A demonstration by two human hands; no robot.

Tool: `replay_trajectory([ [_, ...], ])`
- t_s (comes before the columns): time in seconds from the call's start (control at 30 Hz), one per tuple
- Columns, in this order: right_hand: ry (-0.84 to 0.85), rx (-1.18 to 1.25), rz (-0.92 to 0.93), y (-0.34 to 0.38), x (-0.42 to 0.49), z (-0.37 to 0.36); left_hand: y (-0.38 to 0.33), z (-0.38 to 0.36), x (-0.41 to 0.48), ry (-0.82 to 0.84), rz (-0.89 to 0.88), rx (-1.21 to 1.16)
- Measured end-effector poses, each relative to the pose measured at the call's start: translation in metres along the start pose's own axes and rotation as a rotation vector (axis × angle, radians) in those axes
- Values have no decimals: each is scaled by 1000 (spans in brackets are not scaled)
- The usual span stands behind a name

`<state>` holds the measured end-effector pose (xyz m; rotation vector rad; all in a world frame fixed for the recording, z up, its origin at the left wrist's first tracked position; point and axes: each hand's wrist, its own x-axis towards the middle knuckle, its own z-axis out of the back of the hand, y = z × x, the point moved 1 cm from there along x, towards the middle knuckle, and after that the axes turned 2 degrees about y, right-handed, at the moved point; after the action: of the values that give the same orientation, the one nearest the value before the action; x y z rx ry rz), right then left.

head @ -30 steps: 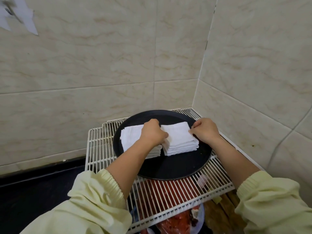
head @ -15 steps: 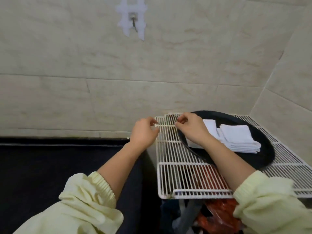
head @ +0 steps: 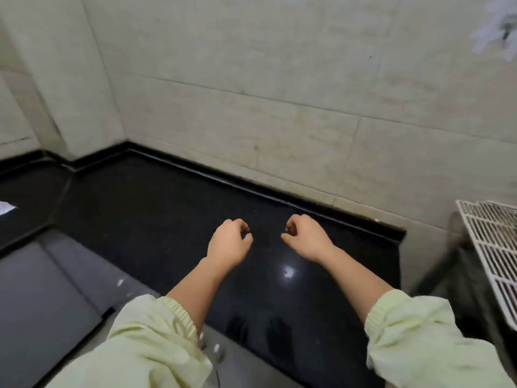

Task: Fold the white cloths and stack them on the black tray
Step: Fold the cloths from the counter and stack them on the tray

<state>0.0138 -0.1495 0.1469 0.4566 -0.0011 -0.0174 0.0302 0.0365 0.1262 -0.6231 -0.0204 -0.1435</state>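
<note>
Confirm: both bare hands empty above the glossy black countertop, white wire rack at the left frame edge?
Not quite. The head view shows the white wire rack at the right frame edge, not the left. The left hand and right hand are indeed empty above the glossy black countertop.

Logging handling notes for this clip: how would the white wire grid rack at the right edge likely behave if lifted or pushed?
The white wire grid rack is probably stiff: its thin bars run straight. Mostly open gaps, so likely light for its size. Its support is blurred, so a push might slide or tip it.
</note>
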Motion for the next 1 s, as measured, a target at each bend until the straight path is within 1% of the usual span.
replay_trajectory([
  [0.07, 51, -39, 84, 51, 15, -33, 48, 32, -7, -46, 79, 18],
  [0.23, 132, -175, 242, 147, 47, -88, 132, 88, -12, -119, 202, 97],
  [0.4, 216, -238, 344, 231, 85, -141, 210, 133, -5, -170, 323, 155],
  [0.53, 271, -236, 406, 292, 125, -179, 269, 164, 18, -195, 387, 188],
  [0.7, 290, -397, 556, 368, 194, -224, 348, 210, 64, -199, 476, 230],
  [0.8, 327, -452, 617, 408, 230, -246, 391, 232, 88, -178, 536, 244],
  [1.0, 400, -429, 691, 480, 287, -286, 462, 275, 127, -230, 623, 226],
])
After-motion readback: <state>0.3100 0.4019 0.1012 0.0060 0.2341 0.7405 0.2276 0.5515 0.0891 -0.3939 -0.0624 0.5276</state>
